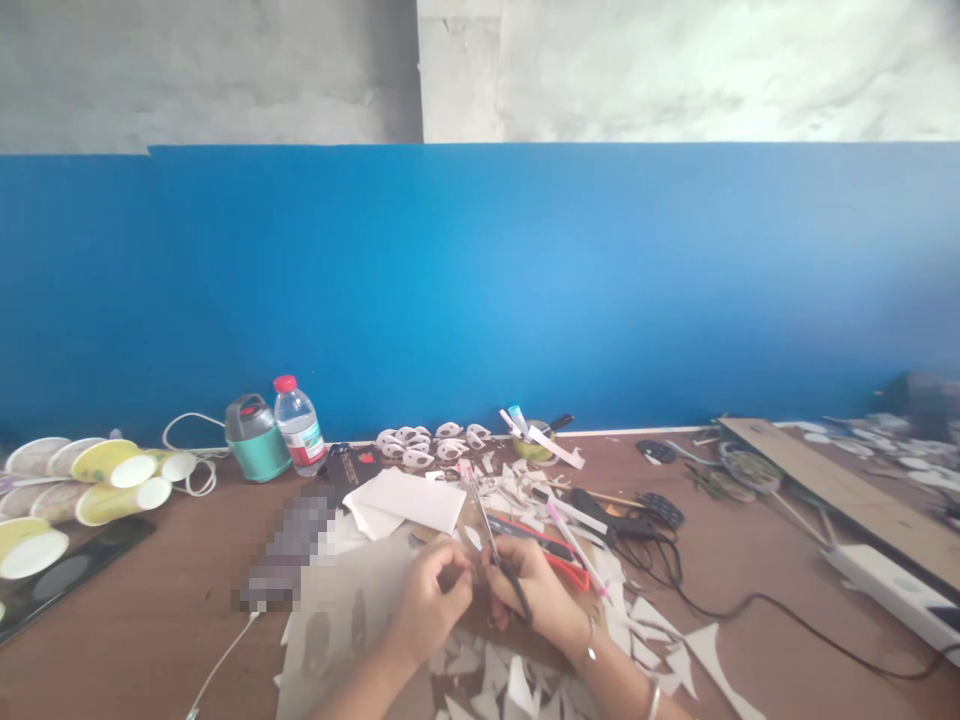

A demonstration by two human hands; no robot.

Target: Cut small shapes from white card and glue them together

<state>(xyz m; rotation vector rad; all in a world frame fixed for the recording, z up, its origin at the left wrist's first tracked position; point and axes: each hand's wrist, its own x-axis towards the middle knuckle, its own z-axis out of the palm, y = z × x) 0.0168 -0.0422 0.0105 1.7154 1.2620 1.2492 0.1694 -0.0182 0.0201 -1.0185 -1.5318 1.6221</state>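
My right hand point(534, 590) grips a pair of scissors point(513, 582). Their dark handle loops round my fingers and the thin blades point away from me. Close beside it, my left hand point(431, 598) is closed, thumb and forefinger drawn together; whatever lies between the fingertips is too small or hidden to name. Under and around both hands are many white paper scraps point(517, 690). A grey-brown sheet point(337, 630) lies beneath my left forearm. Just beyond the hands are a red utility knife point(574, 572) and a pink-and-white pen point(574, 545).
Folded white paper point(412, 498) and several white cut-out loops point(420, 445) lie ahead. At left stand a water bottle point(304, 435), a teal container point(256, 445) and stacked paper cups point(112, 465). A black cable point(750, 605) crosses the right side toward a white power strip point(892, 590).
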